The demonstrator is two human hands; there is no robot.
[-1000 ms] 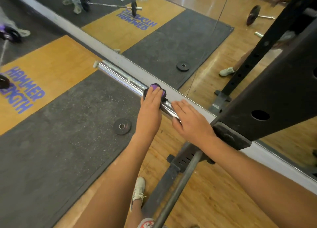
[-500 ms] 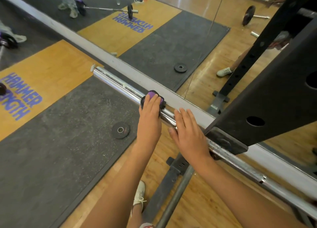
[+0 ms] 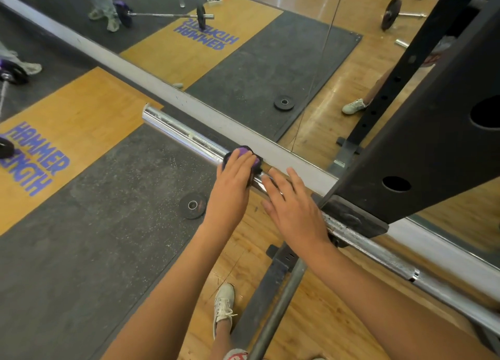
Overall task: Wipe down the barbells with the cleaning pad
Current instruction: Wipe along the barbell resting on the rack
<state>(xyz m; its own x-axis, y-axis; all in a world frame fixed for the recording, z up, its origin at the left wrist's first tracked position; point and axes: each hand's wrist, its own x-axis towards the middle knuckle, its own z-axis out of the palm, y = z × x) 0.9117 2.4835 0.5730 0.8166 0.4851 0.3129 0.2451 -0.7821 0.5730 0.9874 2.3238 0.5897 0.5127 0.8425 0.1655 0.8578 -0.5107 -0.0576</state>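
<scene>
A barbell rests in a black rack, its chrome sleeve (image 3: 184, 135) reaching left over the dark mat and its knurled shaft (image 3: 378, 254) running down to the right. A purple and black cleaning pad (image 3: 242, 151) lies on the sleeve's inner end. My left hand (image 3: 232, 181) presses the pad against the sleeve with fingers laid flat over it. My right hand (image 3: 292, 208) rests flat on the bar just right of the pad, beside the rack's hook.
The black rack upright (image 3: 433, 143) slants close over the bar on the right. A wall mirror (image 3: 270, 48) stands just behind. A small black plate (image 3: 192, 205) lies on the mat below my left hand. The rack's base tube (image 3: 276, 305) and my white shoe (image 3: 223, 308) are underneath.
Both hands stay in nearly the same spots on the sleeve. The view has shifted a little, so more of the shaft shows at the right.
</scene>
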